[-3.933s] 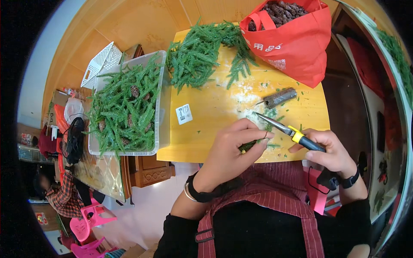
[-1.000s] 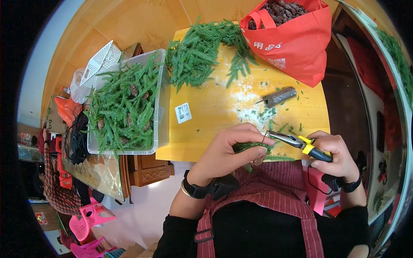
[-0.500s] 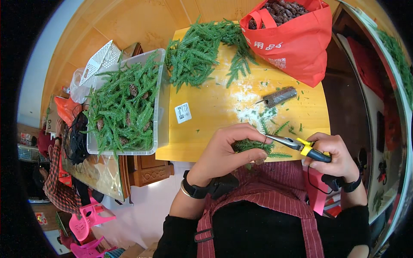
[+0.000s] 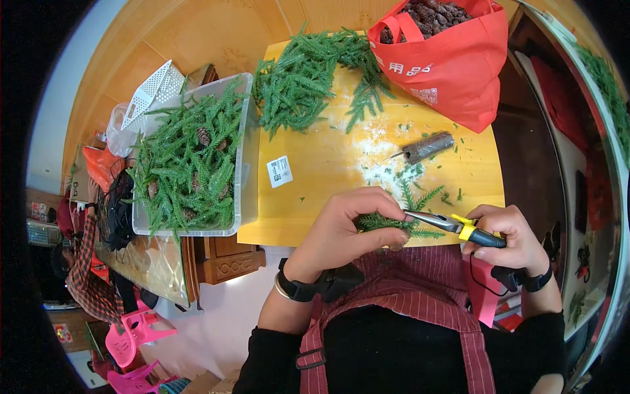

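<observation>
My left hand (image 4: 361, 226) is closed around a small green artificial pine sprig (image 4: 423, 202) with a brown pinecone (image 4: 396, 244) showing just under the thumb. My right hand (image 4: 508, 240) grips long-nose pliers (image 4: 446, 223) with yellow and black handles. The tips of the pliers reach the left index fingertip, at the top of the sprig; whether they clamp anything is too small to tell. Both hands are over the near edge of the yellow table (image 4: 315, 203).
A clear plastic bin (image 4: 247, 164) of pine sprigs and pinecones stands left. Loose green branches (image 4: 298, 79) lie at the back, beside a red bag (image 4: 446, 72) full of pinecones. A dark brown roll (image 4: 428, 148), white powder (image 4: 387, 174) and a white label (image 4: 279, 172) lie on the table.
Almost nothing differs. The sprig and plier tips have shifted very slightly, and both hands keep their grip.
</observation>
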The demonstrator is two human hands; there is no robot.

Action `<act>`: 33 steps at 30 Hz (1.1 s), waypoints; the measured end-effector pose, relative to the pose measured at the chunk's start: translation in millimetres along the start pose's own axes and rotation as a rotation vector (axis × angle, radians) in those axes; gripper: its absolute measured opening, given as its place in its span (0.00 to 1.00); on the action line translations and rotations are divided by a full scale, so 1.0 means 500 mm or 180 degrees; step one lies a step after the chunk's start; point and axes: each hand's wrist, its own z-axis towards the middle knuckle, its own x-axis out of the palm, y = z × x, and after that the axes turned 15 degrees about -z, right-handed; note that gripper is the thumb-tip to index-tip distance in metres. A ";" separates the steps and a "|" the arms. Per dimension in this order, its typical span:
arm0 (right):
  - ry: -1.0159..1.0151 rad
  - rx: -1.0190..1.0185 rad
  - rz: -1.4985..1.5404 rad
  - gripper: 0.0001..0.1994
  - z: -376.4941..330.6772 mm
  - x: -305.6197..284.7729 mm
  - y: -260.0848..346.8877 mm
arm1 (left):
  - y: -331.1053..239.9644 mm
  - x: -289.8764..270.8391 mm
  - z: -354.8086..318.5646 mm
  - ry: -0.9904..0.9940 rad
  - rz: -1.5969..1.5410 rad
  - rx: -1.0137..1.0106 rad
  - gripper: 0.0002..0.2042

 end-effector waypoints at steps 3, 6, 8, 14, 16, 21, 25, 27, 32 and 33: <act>0.0009 0.0150 0.0099 0.05 0.001 -0.002 0.002 | -0.001 0.002 0.002 0.0053 -0.0038 -0.0030 0.10; -0.0004 0.0054 0.0107 0.05 0.002 -0.001 0.001 | 0.000 -0.001 0.003 0.0092 0.0037 0.0004 0.10; -0.0025 0.0081 -0.0012 0.06 0.004 0.000 0.002 | 0.001 -0.003 0.002 0.0077 0.0059 0.0012 0.10; -0.0112 0.0018 -0.0086 0.12 0.003 -0.002 -0.002 | 0.000 -0.006 0.005 0.0090 0.0063 0.0015 0.09; -0.0092 0.0026 -0.0102 0.13 0.003 -0.003 -0.001 | 0.000 -0.006 0.005 0.0086 0.0013 0.0051 0.09; 0.0076 -0.0061 -0.0252 0.15 0.008 -0.015 -0.002 | 0.009 -0.016 0.008 0.0147 0.0103 0.0201 0.09; 0.0422 -0.0014 -0.0117 0.13 0.009 -0.032 -0.002 | 0.012 -0.016 0.013 0.0176 0.0223 0.0345 0.09; 0.0544 0.0004 -0.0028 0.11 0.012 -0.043 0.006 | 0.007 -0.013 0.015 0.0162 0.0280 0.0368 0.09; 0.1623 0.0470 0.0594 0.08 0.020 -0.068 -0.004 | 0.000 -0.007 0.021 0.0205 0.0468 0.0572 0.09; 0.1603 0.0486 0.0589 0.08 0.017 -0.067 -0.005 | -0.004 -0.004 0.022 0.0227 0.0457 0.0577 0.09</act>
